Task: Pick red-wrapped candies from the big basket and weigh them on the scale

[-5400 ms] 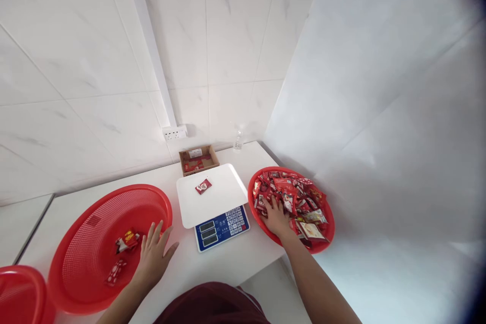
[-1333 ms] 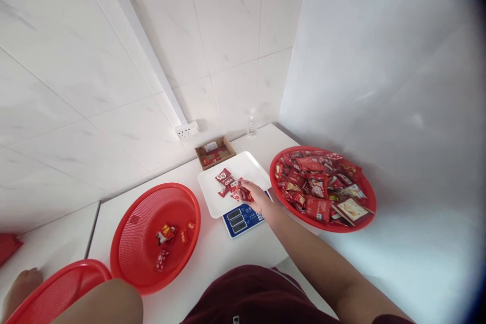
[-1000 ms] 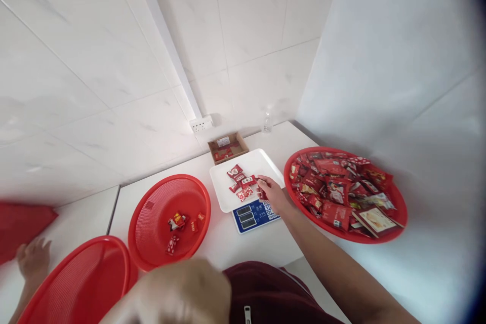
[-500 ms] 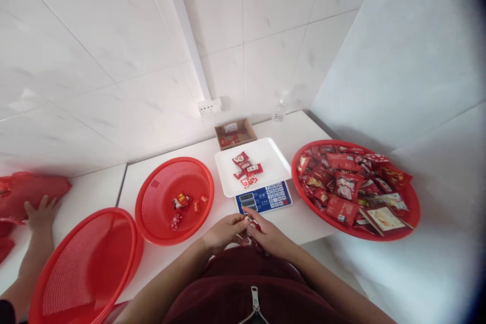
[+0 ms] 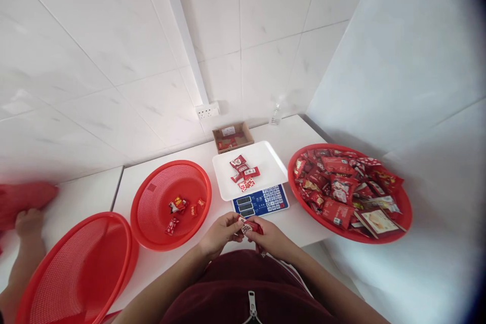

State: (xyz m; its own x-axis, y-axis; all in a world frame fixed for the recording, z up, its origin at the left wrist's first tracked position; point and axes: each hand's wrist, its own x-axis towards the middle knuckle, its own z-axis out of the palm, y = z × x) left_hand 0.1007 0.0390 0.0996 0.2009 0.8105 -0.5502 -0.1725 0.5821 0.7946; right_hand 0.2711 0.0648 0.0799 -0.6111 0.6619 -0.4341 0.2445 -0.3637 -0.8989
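Close to my body, my left hand [image 5: 223,233] pinches one end of a red-and-white candy packet [image 5: 246,228]. My right hand [image 5: 272,239] is closed around the packet's other side, and more red wrapper shows below its fingers. Just beyond my hands stands a blue-fronted digital scale [image 5: 261,203] with a white tray [image 5: 268,159] on top. Several small red wrapped candies [image 5: 245,171] lie on that tray. To the right, a red basket [image 5: 294,187] is heaped with red snack packets [image 5: 343,187].
Left of the scale, a red mesh basket [image 5: 152,197] holds several candies [image 5: 177,205]. A second red basket [image 5: 72,263] stands nearer on the left. A cardboard box [image 5: 233,137] and a clear bottle [image 5: 276,114] are by the wall. Another person's hand [image 5: 29,223] touches a red bag [image 5: 28,200].
The packet between my hands is turned so more of its printed face shows. At far left the other person's hand has closed on the red bag. The view has shifted slightly.
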